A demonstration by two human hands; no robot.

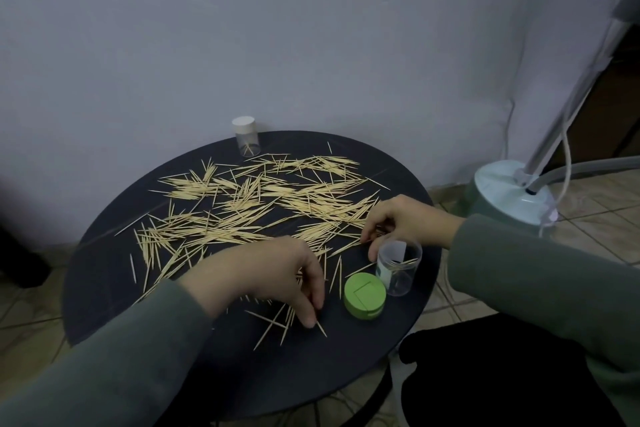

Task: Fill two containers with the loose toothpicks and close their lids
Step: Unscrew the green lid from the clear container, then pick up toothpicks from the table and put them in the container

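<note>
Round black table (104,281): thin pale wooden toothpicks (242,211), light, brittle; pinch mid-shaft. Left hand (277,274) pinches toothpicks. Right hand (405,218) likewise, beside open clear plastic container (398,270).

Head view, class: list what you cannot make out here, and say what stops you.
1. Whether the left hand pinches a toothpick: its fingers curl down over the spot.
2. What the right hand holds: its own fingers and the open container cover the place.
3. The count of toothpicks in the far container: too small.
4. The table legs: hidden under its top.
5. The green lid underside: it faces down.
</note>
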